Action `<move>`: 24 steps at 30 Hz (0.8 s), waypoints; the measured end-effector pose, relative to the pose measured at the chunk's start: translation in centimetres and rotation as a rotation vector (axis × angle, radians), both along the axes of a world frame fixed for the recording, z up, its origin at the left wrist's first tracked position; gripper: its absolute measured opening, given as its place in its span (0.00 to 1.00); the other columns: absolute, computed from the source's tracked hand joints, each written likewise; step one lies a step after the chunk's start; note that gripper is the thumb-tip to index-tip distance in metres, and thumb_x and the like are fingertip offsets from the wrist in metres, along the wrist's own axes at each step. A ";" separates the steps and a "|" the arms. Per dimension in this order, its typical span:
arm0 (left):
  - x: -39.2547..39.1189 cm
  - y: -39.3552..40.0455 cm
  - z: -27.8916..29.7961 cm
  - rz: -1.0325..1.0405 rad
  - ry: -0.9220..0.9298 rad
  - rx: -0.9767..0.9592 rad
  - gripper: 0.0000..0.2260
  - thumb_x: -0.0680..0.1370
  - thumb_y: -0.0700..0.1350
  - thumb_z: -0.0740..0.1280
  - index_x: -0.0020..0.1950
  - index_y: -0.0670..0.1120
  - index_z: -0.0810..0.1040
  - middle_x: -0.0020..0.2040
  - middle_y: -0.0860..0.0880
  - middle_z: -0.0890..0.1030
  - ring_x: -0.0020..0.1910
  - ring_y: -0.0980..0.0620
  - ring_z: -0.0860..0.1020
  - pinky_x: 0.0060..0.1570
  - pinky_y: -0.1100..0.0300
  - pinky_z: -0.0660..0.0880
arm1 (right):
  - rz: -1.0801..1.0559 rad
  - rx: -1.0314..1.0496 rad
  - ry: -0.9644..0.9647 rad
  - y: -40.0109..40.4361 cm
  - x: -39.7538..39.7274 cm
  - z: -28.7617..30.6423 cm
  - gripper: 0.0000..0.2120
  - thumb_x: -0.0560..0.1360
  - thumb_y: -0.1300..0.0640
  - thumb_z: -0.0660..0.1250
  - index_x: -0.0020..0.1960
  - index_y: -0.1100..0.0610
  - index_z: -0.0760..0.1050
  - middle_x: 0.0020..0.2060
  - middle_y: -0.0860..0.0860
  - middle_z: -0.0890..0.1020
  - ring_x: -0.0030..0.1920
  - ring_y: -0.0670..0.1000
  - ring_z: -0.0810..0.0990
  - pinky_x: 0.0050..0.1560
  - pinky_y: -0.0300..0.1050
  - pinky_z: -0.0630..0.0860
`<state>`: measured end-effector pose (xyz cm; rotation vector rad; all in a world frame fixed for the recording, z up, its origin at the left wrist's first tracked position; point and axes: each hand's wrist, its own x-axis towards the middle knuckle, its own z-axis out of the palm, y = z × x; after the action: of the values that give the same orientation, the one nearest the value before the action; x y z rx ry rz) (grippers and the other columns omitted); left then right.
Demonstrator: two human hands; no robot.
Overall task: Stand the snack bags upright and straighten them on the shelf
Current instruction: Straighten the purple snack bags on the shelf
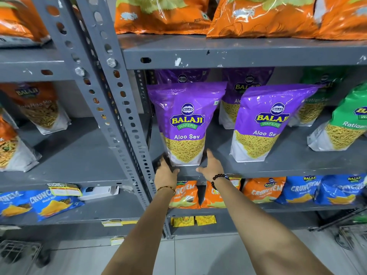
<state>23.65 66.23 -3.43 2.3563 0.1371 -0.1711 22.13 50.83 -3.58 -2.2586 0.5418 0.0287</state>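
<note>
Grey metal shop shelving (pixel 238 54) fills the frame, tiled floor at the bottom. Far left bay: orange mix bags (pixel 37 106) on the middle shelf, blue Crunchem bags (pixel 51 203) below. Centre: a purple Aloo Sev bag (pixel 186 124) stands upright at the front edge of the middle shelf, beside the slotted upright post (pixel 119 108). Left hand (pixel 165 173) is at the bag's lower left corner, right hand (pixel 211 165) at its lower right corner, palms facing in, fingers open, both touching the bag's base sides. Right of centre: a second purple Aloo Sev bag (pixel 266 124) tilts right. Far right: green bags (pixel 345 124), also leaning. Orange bags (pixel 258 14) on the top shelf.
</note>
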 end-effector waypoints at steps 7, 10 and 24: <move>-2.4 -0.5 -0.2 0.008 -0.047 0.023 0.29 0.75 0.47 0.67 0.72 0.44 0.59 0.60 0.37 0.79 0.58 0.36 0.77 0.54 0.45 0.75 | -0.028 -0.056 0.004 -1.3 -2.5 0.1 0.42 0.70 0.59 0.71 0.77 0.54 0.50 0.76 0.55 0.60 0.72 0.58 0.66 0.66 0.51 0.70; -3.9 -1.7 -0.3 -0.033 -0.063 -0.023 0.25 0.76 0.49 0.66 0.70 0.45 0.62 0.55 0.37 0.81 0.53 0.37 0.79 0.49 0.47 0.76 | -0.103 -0.047 -0.072 -2.4 -4.2 0.3 0.37 0.72 0.61 0.68 0.76 0.56 0.54 0.74 0.56 0.64 0.71 0.57 0.68 0.65 0.51 0.70; -8.0 -15.9 0.5 -0.456 -0.119 -0.072 0.27 0.76 0.49 0.66 0.73 0.46 0.63 0.58 0.37 0.80 0.59 0.37 0.77 0.52 0.49 0.73 | -0.506 0.010 -0.229 -15.6 -12.3 1.0 0.24 0.70 0.65 0.67 0.66 0.61 0.69 0.60 0.60 0.79 0.62 0.59 0.76 0.59 0.48 0.72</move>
<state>15.67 50.34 -2.91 2.2854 -0.4592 -0.2492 9.81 35.27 -2.62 -2.0199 0.9638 -0.4731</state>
